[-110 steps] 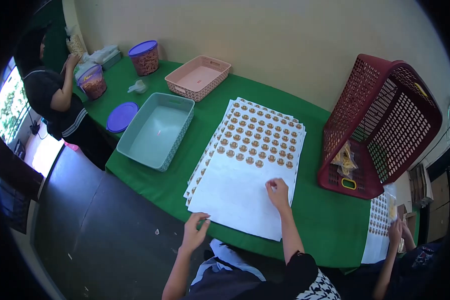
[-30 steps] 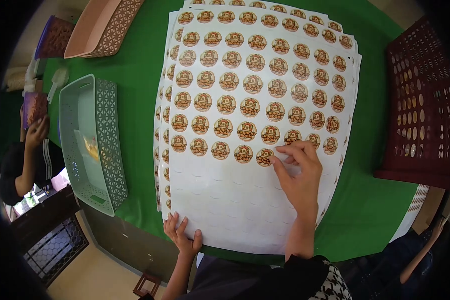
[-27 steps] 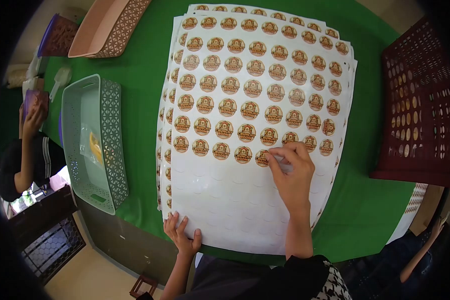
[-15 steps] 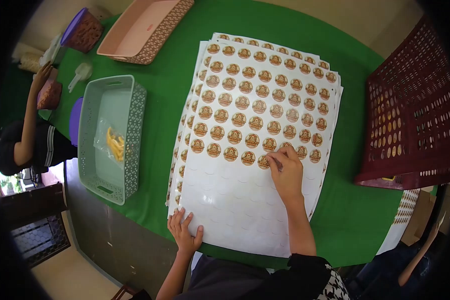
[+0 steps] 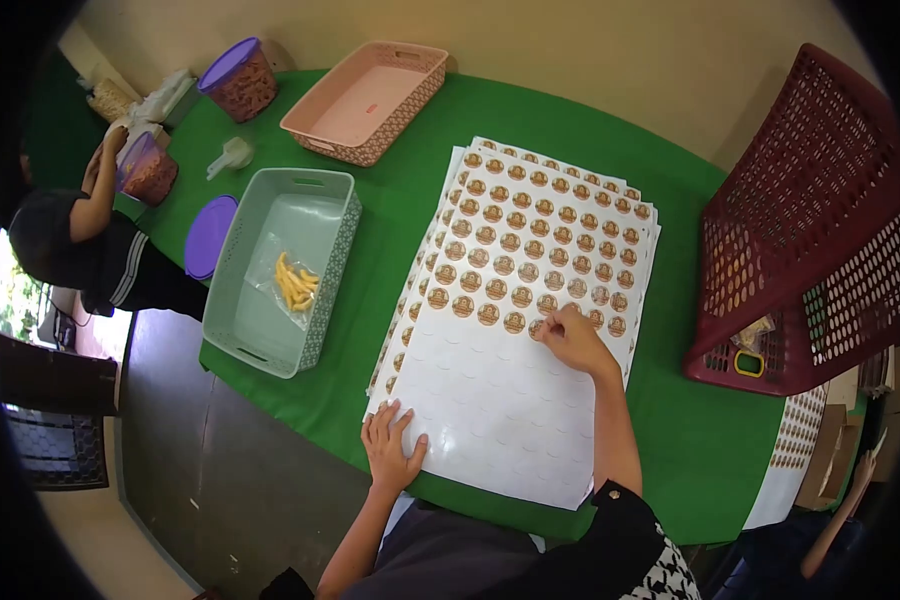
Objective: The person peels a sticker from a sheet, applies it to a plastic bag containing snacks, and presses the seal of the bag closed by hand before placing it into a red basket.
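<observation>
On my remote view, the sticker sheet (image 5: pixel 490 400) lies just right of frame centre, the left hand (image 5: pixel 394 450) rests released on its lower-left corner, and the right hand's (image 5: pixel 573 340) fingertips converge at a sticker (image 5: pixel 536 328), grip unconfirmable.

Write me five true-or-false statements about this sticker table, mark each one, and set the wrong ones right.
1. The right hand is at the lowest row of round stickers on the top sheet. True.
2. The left hand holds a plastic scoop. False: the left hand rests at the top sheet's near left corner.
3. The mint-green basket holds a clear bag of yellow sticks. True.
4. The pink basket stands on the floor. False: the pink basket stands on the green tablecloth.
5. A purple lid lies beside the mint-green basket. True.
</observation>
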The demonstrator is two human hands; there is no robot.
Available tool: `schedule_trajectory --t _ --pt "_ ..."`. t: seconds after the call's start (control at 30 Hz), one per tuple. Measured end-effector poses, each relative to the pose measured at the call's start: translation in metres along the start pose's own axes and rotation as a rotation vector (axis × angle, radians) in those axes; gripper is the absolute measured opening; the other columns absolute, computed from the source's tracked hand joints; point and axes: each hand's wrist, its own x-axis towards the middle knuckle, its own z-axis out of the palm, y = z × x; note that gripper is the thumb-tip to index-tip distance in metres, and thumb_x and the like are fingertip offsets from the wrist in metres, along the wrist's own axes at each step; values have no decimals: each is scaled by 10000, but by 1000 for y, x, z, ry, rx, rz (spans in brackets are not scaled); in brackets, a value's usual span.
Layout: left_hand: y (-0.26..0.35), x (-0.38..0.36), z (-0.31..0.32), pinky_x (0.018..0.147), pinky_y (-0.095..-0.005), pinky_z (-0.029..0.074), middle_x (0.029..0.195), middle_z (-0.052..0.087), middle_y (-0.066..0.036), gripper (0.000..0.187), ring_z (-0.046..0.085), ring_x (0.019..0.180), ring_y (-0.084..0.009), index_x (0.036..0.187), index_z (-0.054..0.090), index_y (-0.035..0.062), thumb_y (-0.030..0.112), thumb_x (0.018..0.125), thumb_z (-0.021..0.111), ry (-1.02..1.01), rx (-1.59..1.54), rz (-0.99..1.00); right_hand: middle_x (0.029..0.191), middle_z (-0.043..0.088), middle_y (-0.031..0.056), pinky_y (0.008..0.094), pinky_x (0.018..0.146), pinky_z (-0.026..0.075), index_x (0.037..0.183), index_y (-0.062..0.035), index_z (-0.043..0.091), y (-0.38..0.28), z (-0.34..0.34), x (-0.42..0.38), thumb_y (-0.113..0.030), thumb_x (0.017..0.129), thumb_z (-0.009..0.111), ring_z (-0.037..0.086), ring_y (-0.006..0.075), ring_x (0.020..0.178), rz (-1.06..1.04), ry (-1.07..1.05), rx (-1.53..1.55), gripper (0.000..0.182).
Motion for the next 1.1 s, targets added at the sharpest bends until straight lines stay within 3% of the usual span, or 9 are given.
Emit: schedule_trajectory --t 0.1,0.2,0.3,0.43,0.67,0.87,0.93,1.0,1.1 --pt "0 -1 -1 949 -444 185 1177 414 -113 373 337 1138 -283 1028 506 66 240 704 567 11 -20 -2 824 485 142 339 717 388 738 0 525 -3 2 -19 -126 689 587 465 268 798 -232 -64 -134 148" --pt "-1 -2 -2 955 -438 177 1179 412 -97 367 328 1147 -263 1035 510 77 266 723 558 21 -36 2 917 457 151 344 762 365 907 -4 527 4 18 -20 -157 696 588 434 268 877 -148 131 -84 268" --pt "-2 -4 -3 958 -434 173 1178 411 -100 368 321 1152 -262 1042 508 78 274 734 552 29 -41 13 1017 436 134 398 796 329 1127 -24 453 3 41 -16 -198 734 550 400 272 959 -14 431 -386 440" --pt "-5 -7 -2 959 -434 168 1178 409 -107 376 314 1156 -265 1056 502 79 285 744 546 29 -49 25 1154 413 106 421 833 282 1078 -42 500 7 77 -17 -162 754 510 392 258 987 -77 681 -551 346" --pt "-16 -4 -6 951 -408 157 1161 420 -98 333 294 1160 -246 1012 518 111 302 742 554 16 -261 -26 1109 462 67 404 827 299 963 -59 566 10 83 -21 -160 735 531 406 253 997 -115 753 -492 252" --pt "-33 19 -37 919 -398 214 1071 480 -67 339 395 1064 -248 988 523 133 374 751 538 -366 -490 15 870 459 118 434 756 335 898 -52 499 -2 78 -14 -117 688 532 439 281 871 -34 688 -500 222" --pt "-38 34 -56 886 -374 293 1045 492 -70 312 459 1003 -232 1004 507 104 315 777 543 -289 -530 88 876 461 128 433 748 344 874 -44 488 0 72 -7 -109 676 529 441 291 871 -12 642 -487 212" --pt "-51 54 -79 831 -312 366 1017 499 -62 285 492 937 -171 1029 483 68 219 797 547 -263 -1157 -116 881 464 138 432 740 353 851 -36 477 2 70 -2 -101 665 527 444 300 870 18 590 -477 203" --pt "-76 94 -141 785 -224 365 835 514 -23 264 472 832 -117 1019 481 55 182 796 543 -27 -1227 -320 872 465 151 422 727 369 820 -16 463 4 70 2 -94 642 527 448 316 855 42 598 -367 204"
